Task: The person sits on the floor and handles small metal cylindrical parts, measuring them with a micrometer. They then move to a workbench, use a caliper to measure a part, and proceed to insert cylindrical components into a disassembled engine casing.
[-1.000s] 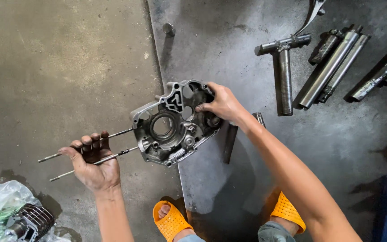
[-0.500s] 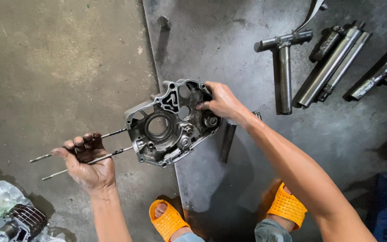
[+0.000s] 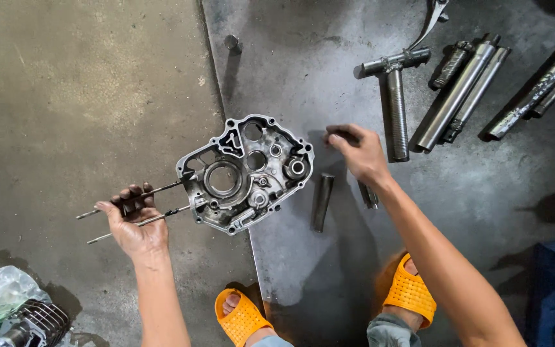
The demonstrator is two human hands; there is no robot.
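The left hand [image 3: 133,222] grips two long studs [image 3: 155,202], holding the engine crankcase half [image 3: 245,173] above the floor; the right hand [image 3: 358,151] hovers empty beside it, fingers loosely curled; regripping needs a steady casing

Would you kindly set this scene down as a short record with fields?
Place: concrete floor with a dark metal sheet laid on it
Left hand: grips two thin rods that stick out of an engine case
Right hand: off the case, empty, fingers curled, above the sheet
On the sheet: short cylinder, T-shaped tool, several steel tubes
Bottom left: finned cylinder by a plastic bag
Feet: orange sandals
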